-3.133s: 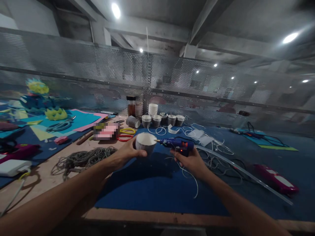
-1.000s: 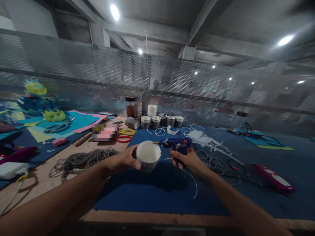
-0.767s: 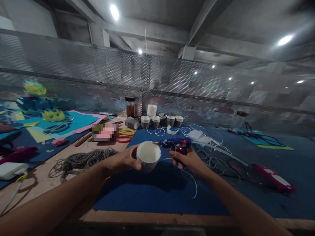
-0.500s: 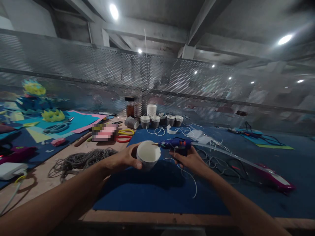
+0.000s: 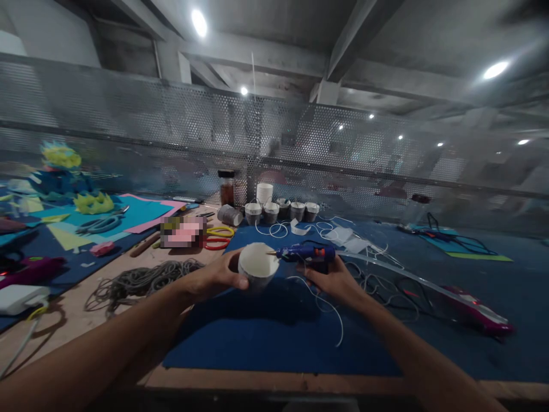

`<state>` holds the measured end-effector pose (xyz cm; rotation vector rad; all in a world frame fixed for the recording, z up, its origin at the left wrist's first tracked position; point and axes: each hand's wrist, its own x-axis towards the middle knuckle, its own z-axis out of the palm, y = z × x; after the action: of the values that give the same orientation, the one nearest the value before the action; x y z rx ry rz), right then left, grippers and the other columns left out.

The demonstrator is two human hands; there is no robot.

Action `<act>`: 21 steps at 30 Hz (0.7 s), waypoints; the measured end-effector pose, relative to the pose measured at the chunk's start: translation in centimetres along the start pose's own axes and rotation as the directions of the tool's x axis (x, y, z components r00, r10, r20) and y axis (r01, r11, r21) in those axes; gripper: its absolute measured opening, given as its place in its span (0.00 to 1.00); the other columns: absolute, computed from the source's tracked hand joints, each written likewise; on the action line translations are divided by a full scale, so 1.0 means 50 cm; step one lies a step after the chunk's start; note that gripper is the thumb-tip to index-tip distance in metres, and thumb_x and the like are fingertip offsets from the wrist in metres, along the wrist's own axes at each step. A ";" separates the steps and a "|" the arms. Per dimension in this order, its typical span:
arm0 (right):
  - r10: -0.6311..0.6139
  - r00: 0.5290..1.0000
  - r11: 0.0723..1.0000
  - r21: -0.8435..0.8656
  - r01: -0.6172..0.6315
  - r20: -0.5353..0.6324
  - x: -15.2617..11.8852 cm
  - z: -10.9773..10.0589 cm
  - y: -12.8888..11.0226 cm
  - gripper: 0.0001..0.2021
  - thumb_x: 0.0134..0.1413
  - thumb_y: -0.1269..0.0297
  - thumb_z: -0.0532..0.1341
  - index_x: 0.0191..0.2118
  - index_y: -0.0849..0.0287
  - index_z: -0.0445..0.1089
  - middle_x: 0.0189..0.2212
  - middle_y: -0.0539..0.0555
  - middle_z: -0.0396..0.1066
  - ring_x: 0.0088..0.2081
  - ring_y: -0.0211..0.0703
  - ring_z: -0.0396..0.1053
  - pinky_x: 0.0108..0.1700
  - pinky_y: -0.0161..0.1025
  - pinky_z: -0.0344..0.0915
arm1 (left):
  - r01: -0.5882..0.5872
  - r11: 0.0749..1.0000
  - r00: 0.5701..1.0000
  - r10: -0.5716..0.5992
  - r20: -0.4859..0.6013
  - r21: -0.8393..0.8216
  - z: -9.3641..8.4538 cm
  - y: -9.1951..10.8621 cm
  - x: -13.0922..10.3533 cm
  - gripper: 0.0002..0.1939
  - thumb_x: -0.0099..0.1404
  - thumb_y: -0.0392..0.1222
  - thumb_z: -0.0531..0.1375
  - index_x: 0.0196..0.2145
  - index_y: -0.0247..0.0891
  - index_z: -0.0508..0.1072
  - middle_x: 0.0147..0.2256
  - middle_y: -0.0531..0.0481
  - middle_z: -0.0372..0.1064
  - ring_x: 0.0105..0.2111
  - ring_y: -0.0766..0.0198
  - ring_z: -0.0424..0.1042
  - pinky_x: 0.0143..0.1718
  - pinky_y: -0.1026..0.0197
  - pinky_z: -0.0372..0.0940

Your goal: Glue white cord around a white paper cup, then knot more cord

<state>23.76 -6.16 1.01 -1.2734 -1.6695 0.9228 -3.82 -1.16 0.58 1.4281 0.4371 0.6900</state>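
Observation:
A white-lined cup with a grey outside (image 5: pixel 258 269) is gripped at its left side by my left hand (image 5: pixel 223 272), its mouth tilted up towards me. My right hand (image 5: pixel 337 280) is closed round the handle of a blue glue gun (image 5: pixel 306 252). The gun points left, and its nozzle is at the cup's right rim; whether they touch I cannot tell. A long clear glue stick (image 5: pixel 386 266) runs out of the gun's back to the right. Both hands are above a blue mat (image 5: pixel 274 343).
Several grey cups (image 5: pixel 271 212) line the back, by stacked white cups (image 5: pixel 265 192) and a brown jar (image 5: pixel 226 187). Grey cord (image 5: pixel 146 280), yellow-handled scissors (image 5: pixel 221 230) and pliers (image 5: pixel 100 222) are on the left. White cord (image 5: pixel 341 320) and a magenta tool (image 5: pixel 480 315) are on the right.
The cup has risen very slightly and turned a little in my left hand. The glue gun has shifted slightly, with its nozzle still at the cup's right rim.

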 end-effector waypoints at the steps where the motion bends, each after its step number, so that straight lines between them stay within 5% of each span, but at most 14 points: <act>1: 0.011 1.000 1.000 -0.002 -0.011 0.003 0.001 0.000 0.002 0.13 0.52 0.53 0.65 0.31 0.60 0.74 0.21 0.50 0.70 0.20 0.33 0.62 0.22 0.31 0.58 | -0.002 1.000 1.000 0.002 0.000 -0.015 0.001 0.000 0.000 0.45 0.45 0.41 0.73 0.60 0.35 0.64 0.47 0.42 0.73 0.44 0.53 0.70 0.44 0.59 0.62; 13: -0.092 0.995 0.995 0.046 0.093 -0.034 0.009 -0.001 -0.018 0.17 0.55 0.51 0.63 0.24 0.60 0.72 0.19 0.49 0.70 0.17 0.31 0.60 0.26 0.32 0.61 | 0.092 0.974 0.994 -0.100 -0.031 -0.207 0.003 0.001 -0.007 0.31 0.59 0.43 0.64 0.59 0.37 0.65 0.56 0.39 0.68 0.56 0.45 0.65 0.52 0.53 0.63; 21: -0.117 0.992 0.993 0.005 0.117 -0.049 0.017 0.002 -0.011 0.20 0.57 0.49 0.61 0.24 0.60 0.73 0.17 0.47 0.67 0.17 0.31 0.60 0.28 0.31 0.60 | 0.099 0.925 0.990 -0.128 -0.058 -0.366 0.029 0.016 -0.008 0.20 0.64 0.46 0.60 0.52 0.37 0.73 0.48 0.46 0.76 0.52 0.49 0.70 0.57 0.50 0.60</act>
<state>23.34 -5.45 1.61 -1.1706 -1.6822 0.8216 -3.33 -2.52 1.48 1.0200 0.4271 0.6959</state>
